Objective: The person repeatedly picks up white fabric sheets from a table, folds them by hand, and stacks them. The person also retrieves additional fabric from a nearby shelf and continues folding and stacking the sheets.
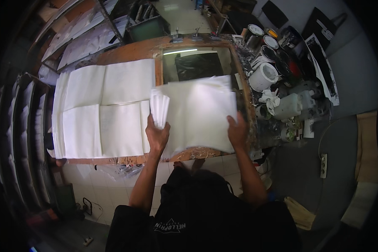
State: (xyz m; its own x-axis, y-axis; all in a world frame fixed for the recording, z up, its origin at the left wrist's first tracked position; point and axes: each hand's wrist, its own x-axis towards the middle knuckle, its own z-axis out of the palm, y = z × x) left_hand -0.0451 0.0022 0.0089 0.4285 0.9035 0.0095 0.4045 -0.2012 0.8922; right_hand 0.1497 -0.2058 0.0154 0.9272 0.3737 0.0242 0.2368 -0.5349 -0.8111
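Observation:
Between my hands is a stack of thin white sheets (199,111), soft like cloth or paper; I cannot tell which. Its left edge is bunched into folds, and my left hand (157,136) is closed round them. On the opposite side, my right hand (238,131) grips the stack's right edge, slightly blurred. The stack lies over the right part of a wooden table, covering part of a glass panel (193,54) set in it. Left of my left hand, more white sheets (82,90) lie in overlapping rows on the table.
The wooden table (126,50) has metal clamps (196,35) on its far edge. Paint-stained cans, a white bucket (263,77) and a plastic jug (287,105) crowd its right side. Racks (21,134) with white sheets stand at the left. A power strip (324,166) hangs at the right.

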